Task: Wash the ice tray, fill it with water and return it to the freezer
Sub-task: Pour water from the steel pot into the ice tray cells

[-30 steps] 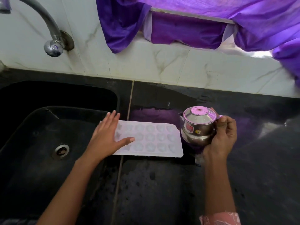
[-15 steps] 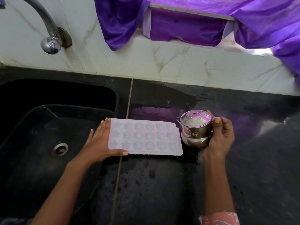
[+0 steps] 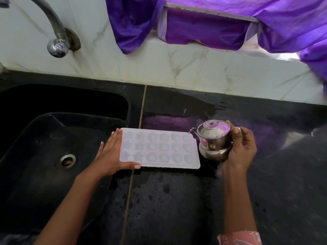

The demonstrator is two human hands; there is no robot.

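Ice tray, left hand flat at its end, right hand curled round steel pot newly tilted toward it.

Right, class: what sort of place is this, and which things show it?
Probably a home kitchen: a black sink with a wall tap, and an ice tray on the wet counter beside a steel pot.

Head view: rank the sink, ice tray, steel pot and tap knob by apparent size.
1. sink
2. ice tray
3. steel pot
4. tap knob, which looks smallest, though it sits farther from the camera, so its true size is unsure.
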